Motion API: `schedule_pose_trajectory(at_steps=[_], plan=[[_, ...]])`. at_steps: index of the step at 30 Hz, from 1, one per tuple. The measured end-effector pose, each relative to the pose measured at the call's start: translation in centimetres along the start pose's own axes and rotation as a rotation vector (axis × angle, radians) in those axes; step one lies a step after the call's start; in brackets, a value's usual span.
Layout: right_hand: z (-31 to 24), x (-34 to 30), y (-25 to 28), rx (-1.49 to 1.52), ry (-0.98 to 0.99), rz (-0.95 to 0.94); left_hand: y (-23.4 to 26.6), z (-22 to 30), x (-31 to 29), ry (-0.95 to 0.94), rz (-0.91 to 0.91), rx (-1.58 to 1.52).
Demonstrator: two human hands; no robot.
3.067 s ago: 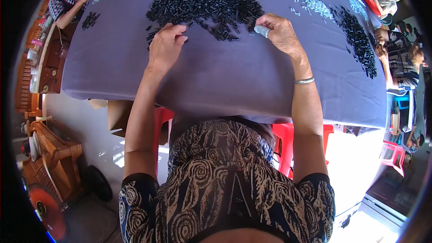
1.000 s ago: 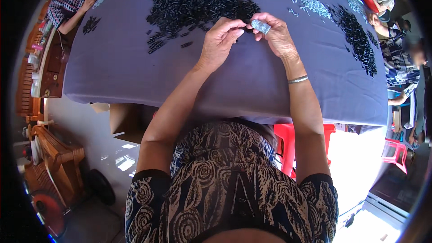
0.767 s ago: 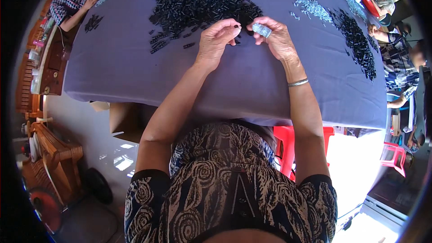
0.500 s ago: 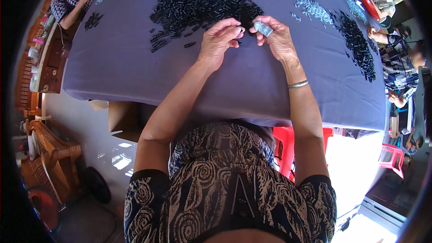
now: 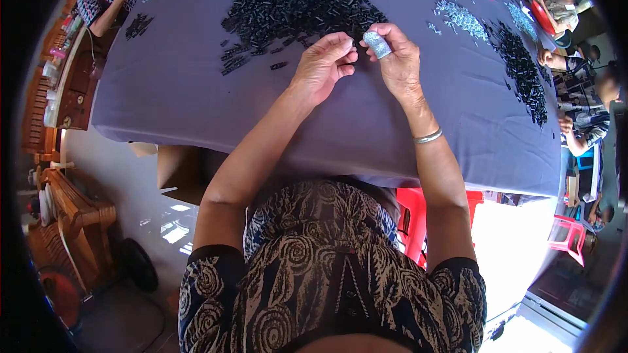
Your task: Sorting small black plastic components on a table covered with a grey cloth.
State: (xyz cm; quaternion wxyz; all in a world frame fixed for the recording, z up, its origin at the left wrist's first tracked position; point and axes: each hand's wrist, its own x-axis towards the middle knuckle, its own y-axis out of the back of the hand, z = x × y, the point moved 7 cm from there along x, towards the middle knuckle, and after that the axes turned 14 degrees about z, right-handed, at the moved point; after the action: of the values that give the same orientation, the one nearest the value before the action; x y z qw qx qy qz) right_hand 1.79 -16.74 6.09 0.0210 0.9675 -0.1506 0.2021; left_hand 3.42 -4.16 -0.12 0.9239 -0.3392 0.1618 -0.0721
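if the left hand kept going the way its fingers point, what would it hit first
Probably the small grey piece pinched in the right hand: the left hand points right at it, with a small gap, though depth is unclear.

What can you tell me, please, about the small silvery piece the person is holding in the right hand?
The small silvery piece is a short, stubby cylinder, pale grey-blue with a finely speckled or ribbed look; its material is unclear. It stands tilted, pinched at the fingertips of the right hand, lifted above the purple tablecloth. The left hand closes in beside it, fingertips nearly meeting it, just in front of the heap of small black pieces.
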Motion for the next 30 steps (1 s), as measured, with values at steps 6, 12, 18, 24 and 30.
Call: schedule_pose_trajectory(at_steps=[6,12,18,24,30], plan=[[-1.5,-0.3,0.3,-0.170,0.291,0.152,-0.8,-0.2,-0.4,0.047,-0.057,-0.044],[-2.3,-0.8,-0.3,-0.403,0.409,0.125,-1.0,-0.4,-0.2,0.047,-0.121,-0.055],[-0.2,-0.8,-0.3,-0.320,0.270,0.108,-0.7,-0.6,-0.2,0.066,-0.105,-0.056],[-1.0,-1.4,-1.3,-0.178,0.312,0.035,-0.3,-0.7,0.2,0.068,-0.111,-0.148],[-1.2,-0.8,-1.2,-0.025,0.114,-0.003,-0.4,-0.4,0.1,0.076,-0.147,-0.201]])
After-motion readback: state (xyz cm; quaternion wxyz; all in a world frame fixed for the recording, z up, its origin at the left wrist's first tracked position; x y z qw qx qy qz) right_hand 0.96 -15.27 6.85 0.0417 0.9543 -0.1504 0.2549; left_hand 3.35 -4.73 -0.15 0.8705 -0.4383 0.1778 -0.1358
